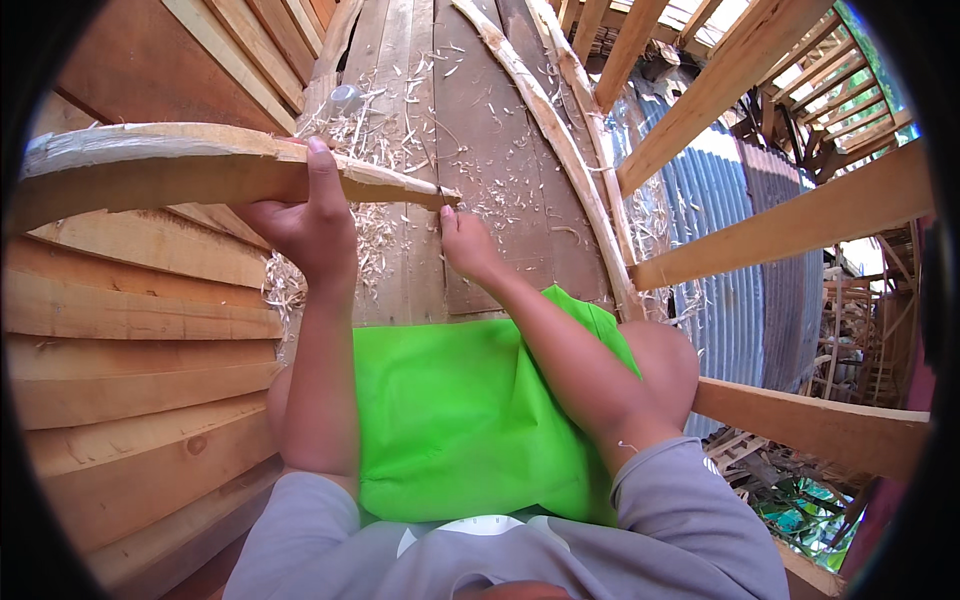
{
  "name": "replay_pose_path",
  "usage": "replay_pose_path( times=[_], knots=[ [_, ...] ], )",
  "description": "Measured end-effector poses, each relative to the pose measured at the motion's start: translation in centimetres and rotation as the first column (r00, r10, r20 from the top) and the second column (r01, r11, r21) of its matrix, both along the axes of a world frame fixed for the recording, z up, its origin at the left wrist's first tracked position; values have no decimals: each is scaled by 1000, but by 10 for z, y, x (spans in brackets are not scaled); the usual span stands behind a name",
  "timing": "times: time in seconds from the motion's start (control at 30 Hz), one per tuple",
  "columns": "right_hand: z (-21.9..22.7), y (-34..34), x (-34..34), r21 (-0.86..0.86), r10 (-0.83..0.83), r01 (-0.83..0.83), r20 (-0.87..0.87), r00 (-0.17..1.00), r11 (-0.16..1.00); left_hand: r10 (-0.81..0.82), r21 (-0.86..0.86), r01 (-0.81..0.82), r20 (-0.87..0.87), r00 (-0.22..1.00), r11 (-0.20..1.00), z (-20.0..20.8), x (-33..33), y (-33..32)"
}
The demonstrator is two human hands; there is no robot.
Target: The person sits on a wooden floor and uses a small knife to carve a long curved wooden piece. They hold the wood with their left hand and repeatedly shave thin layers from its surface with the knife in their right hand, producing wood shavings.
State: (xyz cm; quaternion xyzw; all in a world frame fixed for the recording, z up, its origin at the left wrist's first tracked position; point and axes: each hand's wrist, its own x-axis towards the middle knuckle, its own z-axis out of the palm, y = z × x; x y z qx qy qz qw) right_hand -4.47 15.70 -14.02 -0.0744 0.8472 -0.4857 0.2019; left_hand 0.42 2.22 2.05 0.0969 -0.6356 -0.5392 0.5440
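Note:
A long, curved piece of pale wood [150, 160] stretches from the far left to the middle, its upper face freshly cut and its tip narrow. My left hand [312, 222] is closed around its underside, with the thumb up against the near face. At the tip, my right hand [470, 243] is closed, thumb and fingers pressed together. A thin dark sliver shows between this hand and the wood's end; I cannot tell what it is. Bright green cloth [450, 400] covers my lap below both forearms.
Curled wood shavings [370, 245] litter the plank floor [400, 60]. A small clear cup-like thing [345, 97] lies among them. Stacked boards [150, 300] rise on the left. Long pale poles [545, 110], wooden posts [790, 225] and corrugated metal sheets [715, 190] stand along the right.

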Motion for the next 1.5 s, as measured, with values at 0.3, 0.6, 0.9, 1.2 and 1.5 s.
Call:
replay_pose_path(
  times=[0.3,0.6,0.9,1.2,1.5],
  knots=[
    [26,-14,7,-76,-7,0,-96,995,997,-51,95,57,-68,996,994,1,3,5],
    [19,-13,4,2,12,-12,-141,990,1000,-31,117,34,-32,999,993,-1,2,1],
    [-1,13,-8,154,-45,7,246,968,988,-34,80,35,-15,999,996,1,5,2],
    [-12,5,-7,-8,-26,25,-87,996,1000,-2,23,1,32,999,1000,3,-1,5],
    [26,-13,10,-101,16,-28,-117,993,994,8,6,-8,-3,1000,1000,-2,-1,-1]
  ],
)
